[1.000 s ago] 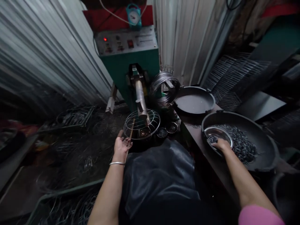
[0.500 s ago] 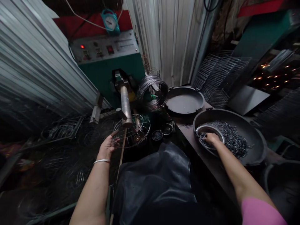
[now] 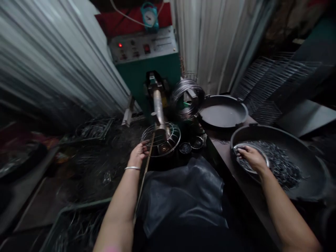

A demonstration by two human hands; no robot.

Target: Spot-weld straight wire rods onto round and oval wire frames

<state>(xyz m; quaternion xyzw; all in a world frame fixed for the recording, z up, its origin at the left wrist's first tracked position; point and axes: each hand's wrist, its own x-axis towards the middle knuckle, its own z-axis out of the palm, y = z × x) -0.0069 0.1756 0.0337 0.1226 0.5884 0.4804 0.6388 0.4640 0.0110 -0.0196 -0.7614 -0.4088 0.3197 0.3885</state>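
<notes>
My left hand [image 3: 138, 153] is closed on the near left rim of a round wire rack [image 3: 173, 148], which sits around the lower end of a metal cylinder [image 3: 158, 105] on a green machine [image 3: 147, 64]. My right hand [image 3: 251, 157] is over a shallow steel bowl [image 3: 267, 161], fingertips pinched together near its left side. Whatever the fingertips hold is too small and blurred to make out. The bowl stands inside a large dark pan [image 3: 307, 148], beside a heap of short bent wire pieces [image 3: 285, 168].
A wire coil [image 3: 187, 94] hangs right of the cylinder. Behind the large pan stands another pan [image 3: 223, 112]; wire grids [image 3: 273, 78] lean at the right. Two small dishes [image 3: 185, 148] sit right of the rack. A green crate [image 3: 63, 213] holds wire parts at lower left.
The view has swung left, so things appear farther right. My right hand has risen a little out of the bowl with its fingertips pinched. My left hand stays on the rack's rim.
</notes>
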